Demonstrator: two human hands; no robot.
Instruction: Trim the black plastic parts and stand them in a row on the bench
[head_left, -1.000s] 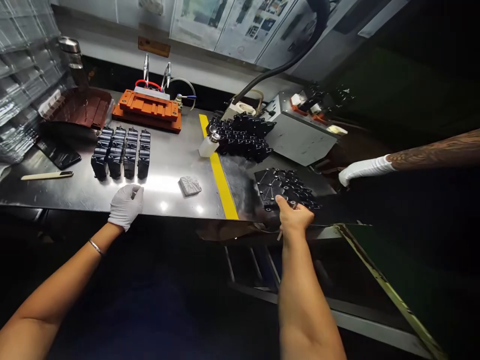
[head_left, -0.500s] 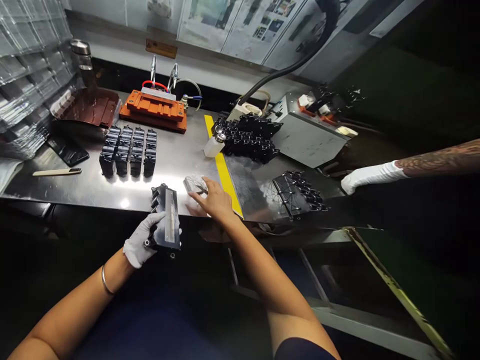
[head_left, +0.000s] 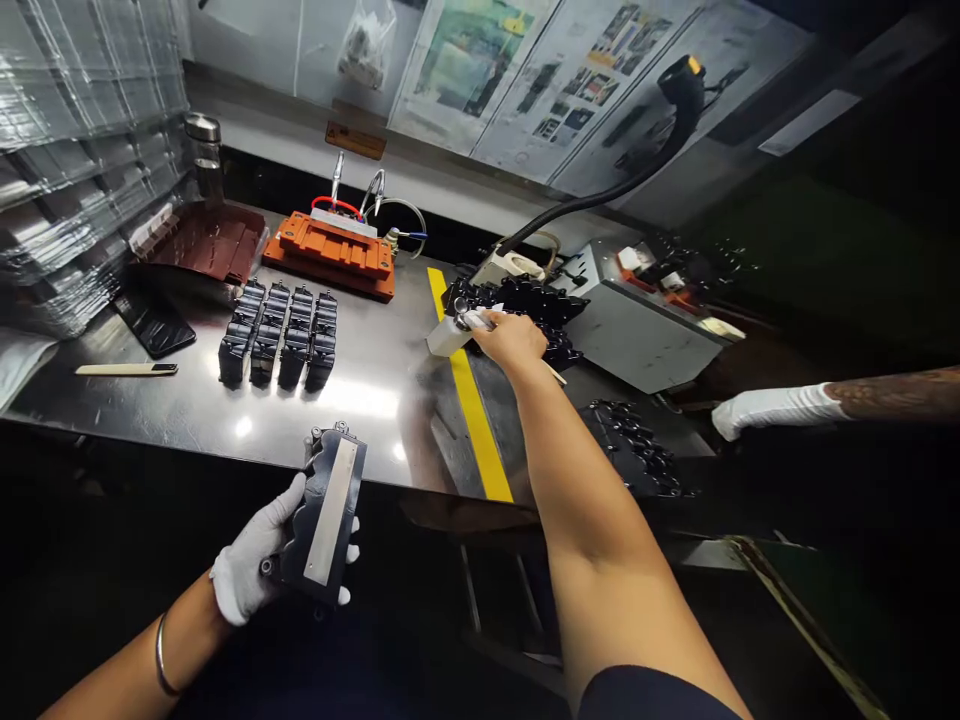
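Lower left, I see the left hand [head_left: 251, 560] half-closed round a black block [head_left: 304, 520]; centre, the right hand [head_left: 516, 340], apparently pinching the white cloth [head_left: 478, 318], has now reached the bottle [head_left: 445, 341], occupying both hands.

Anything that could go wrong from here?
The left hand holds the black part seemingly mostly past the edge of the table; a slip might drop it. The right hand, with the white cloth close to the bottle's top, could tip the bottle or bump the stacked black parts.
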